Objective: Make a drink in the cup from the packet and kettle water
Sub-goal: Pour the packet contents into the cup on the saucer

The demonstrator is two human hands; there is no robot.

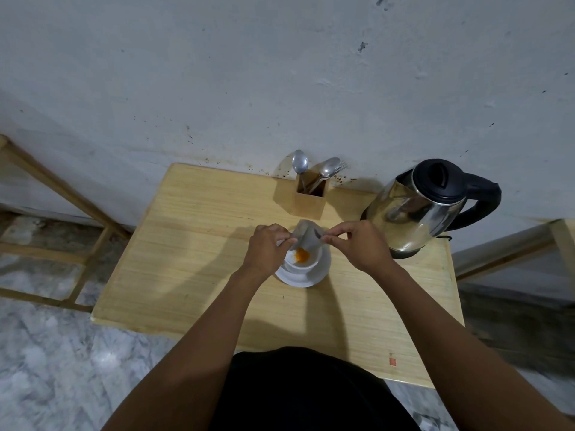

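A white cup (pixel 306 265) stands on a white saucer (pixel 320 273) in the middle of the wooden table (pixel 193 244). Orange powder (pixel 302 254) lies in the cup's bottom. Directly above the cup hangs a grey packet (pixel 306 236), tilted mouth-down. My left hand (pixel 267 248) pinches its left edge and my right hand (pixel 357 244) pinches its right edge. A steel kettle (pixel 413 209) with a black lid and handle stands at the right, close beside my right hand.
A wooden holder (pixel 308 200) with spoons and a fork stands just behind the cup, against the white wall. The table's front edge is near my body. A wooden frame (pixel 56 231) stands on the marble floor at the left.
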